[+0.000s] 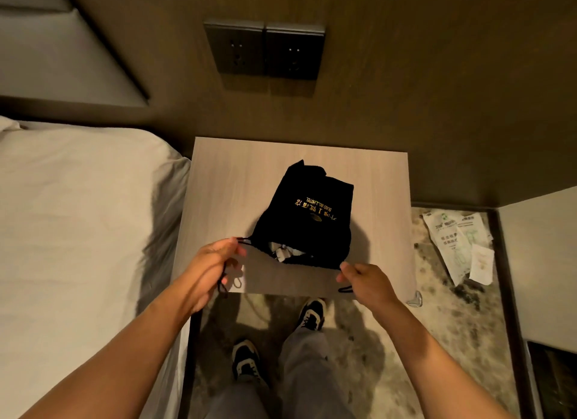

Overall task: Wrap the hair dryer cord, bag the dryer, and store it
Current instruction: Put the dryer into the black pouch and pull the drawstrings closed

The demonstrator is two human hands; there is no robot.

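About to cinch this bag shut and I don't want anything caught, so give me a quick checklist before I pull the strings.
1. Left hand pinching the left drawstring: ok.
2. Right hand pinching the right drawstring: ok.
3. Black bag resting fully on the nightstand: ok.
4. Mouth clear of contents: not ok, a white part shows at the opening.
5. Cord fully wrapped inside: cannot tell, hidden by the bag.
6. Bag clear of the table edge: ok, though the mouth lies near the front edge.
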